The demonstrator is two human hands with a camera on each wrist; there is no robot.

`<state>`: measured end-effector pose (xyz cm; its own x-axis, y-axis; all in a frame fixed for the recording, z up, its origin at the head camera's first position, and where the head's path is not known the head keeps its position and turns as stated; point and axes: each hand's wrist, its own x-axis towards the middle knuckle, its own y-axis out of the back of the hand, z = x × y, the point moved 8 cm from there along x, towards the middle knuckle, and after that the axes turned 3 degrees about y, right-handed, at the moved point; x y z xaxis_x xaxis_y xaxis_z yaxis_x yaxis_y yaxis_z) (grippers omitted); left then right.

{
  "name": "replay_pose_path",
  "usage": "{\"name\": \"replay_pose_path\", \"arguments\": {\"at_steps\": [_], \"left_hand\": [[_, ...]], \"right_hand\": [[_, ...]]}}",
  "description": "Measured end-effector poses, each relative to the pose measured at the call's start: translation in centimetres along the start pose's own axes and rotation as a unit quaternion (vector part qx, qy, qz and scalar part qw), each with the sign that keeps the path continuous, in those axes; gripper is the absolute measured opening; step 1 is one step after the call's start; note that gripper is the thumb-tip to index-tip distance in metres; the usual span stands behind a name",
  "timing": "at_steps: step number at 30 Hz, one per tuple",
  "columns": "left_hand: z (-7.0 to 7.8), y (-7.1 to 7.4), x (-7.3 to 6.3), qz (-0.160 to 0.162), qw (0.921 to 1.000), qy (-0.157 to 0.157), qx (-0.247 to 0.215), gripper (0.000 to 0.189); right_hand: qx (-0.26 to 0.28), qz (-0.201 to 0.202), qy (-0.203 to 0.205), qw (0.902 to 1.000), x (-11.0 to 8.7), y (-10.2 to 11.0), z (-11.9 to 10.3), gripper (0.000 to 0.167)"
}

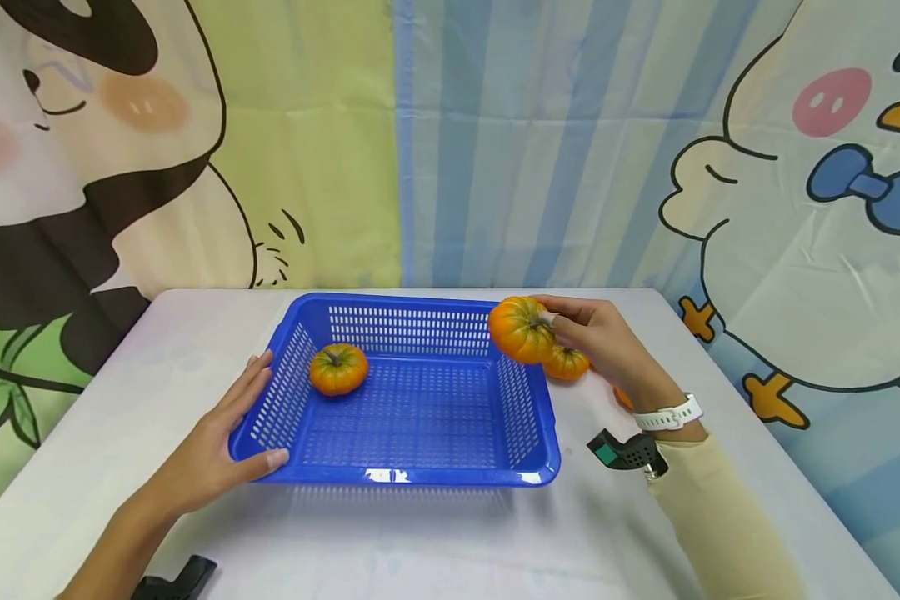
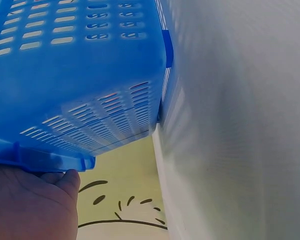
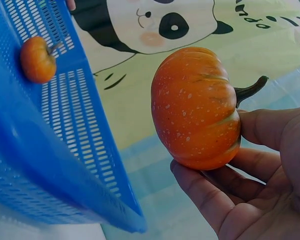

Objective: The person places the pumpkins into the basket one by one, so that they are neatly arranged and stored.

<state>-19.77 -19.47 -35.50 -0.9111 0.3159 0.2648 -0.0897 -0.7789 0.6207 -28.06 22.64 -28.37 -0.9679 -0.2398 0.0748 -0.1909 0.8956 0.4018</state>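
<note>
In the head view my left hand (image 1: 213, 446) holds the near left corner of a blue plastic basket (image 1: 390, 477), thumb over the rim and fingers along its outer left side. My right hand (image 1: 600, 333) grips a small orange pumpkin (image 1: 521, 330) with a stem, raised over the basket's far right rim. The right wrist view shows this pumpkin (image 3: 197, 112) between the thumb and fingers, its stem poking out beside the thumb. Inside the basket, toward the left, lies another pumpkin (image 1: 338, 369).
Just right of the basket sits a pumpkin (image 1: 567, 363) on the white table (image 1: 450, 542). Another orange pumpkin (image 1: 622, 398) is mostly hidden behind the right wrist. A curtain (image 1: 495, 150) printed with cartoon animals stands behind the table.
</note>
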Motion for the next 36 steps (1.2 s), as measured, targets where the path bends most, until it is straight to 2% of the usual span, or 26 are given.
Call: {"name": "replay_pose_path", "arguments": {"at_steps": [3,10,19,27,36], "left_hand": [[-0.1,-0.1,0.1,-0.002,1.0000,0.000,-0.002,0.098],[-0.1,0.1,0.2,-0.001,1.0000,-0.001,0.004,0.099],[-0.2,0.0,0.1,-0.004,1.0000,0.000,-0.006,0.099],[-0.2,0.0,0.2,-0.005,1.0000,0.002,-0.003,0.099],[-0.1,0.0,0.0,-0.002,1.0000,-0.005,-0.002,0.098]], "right_hand": [[-0.005,-0.006,0.009,0.9999,0.2,-0.5,-0.4,0.040],[0.016,-0.023,0.060,0.9978,1.4,-1.7,-1.7,0.038],[0.024,-0.035,0.032,0.9986,2.8,-2.9,-1.9,0.039],[0.058,-0.054,0.041,0.9960,4.4,-4.2,-2.2,0.038],[0.064,-0.072,0.037,0.9946,6.1,-5.9,-2.2,0.039]]}}
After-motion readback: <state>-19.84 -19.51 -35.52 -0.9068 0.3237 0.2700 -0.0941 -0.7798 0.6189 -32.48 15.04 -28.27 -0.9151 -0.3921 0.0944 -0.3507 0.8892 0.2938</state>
